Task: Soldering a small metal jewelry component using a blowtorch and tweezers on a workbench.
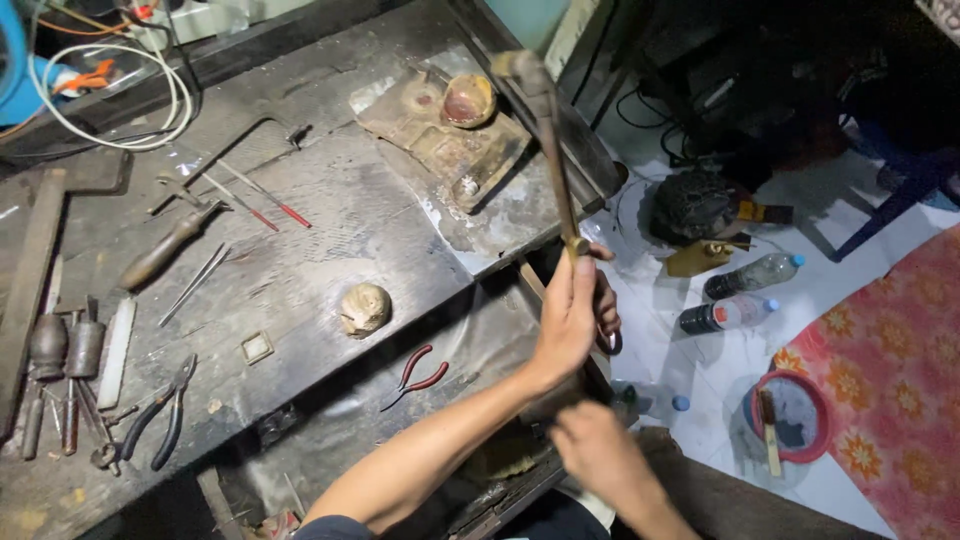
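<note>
From the head camera, the left hand is clenched around the lower end of a hammer, whose wooden handle rises steeply to a blurred head far up, above the right edge of the dark workbench. The right hand sits nearer and lower, just right of the bench edge; it is motion-blurred, so I cannot tell whether its fingers are curled or spread, or whether it holds anything.

On the bench, a rusty metal block with a reddish domed piece lies far, just left of the hammer head. A pale rounded lump rests mid-bench, and red-handled pliers lie on the lower shelf near the left forearm. Dark pliers and files sit at the near left. Two plastic bottles lie on the white floor to the right, beside a red patterned mat.
</note>
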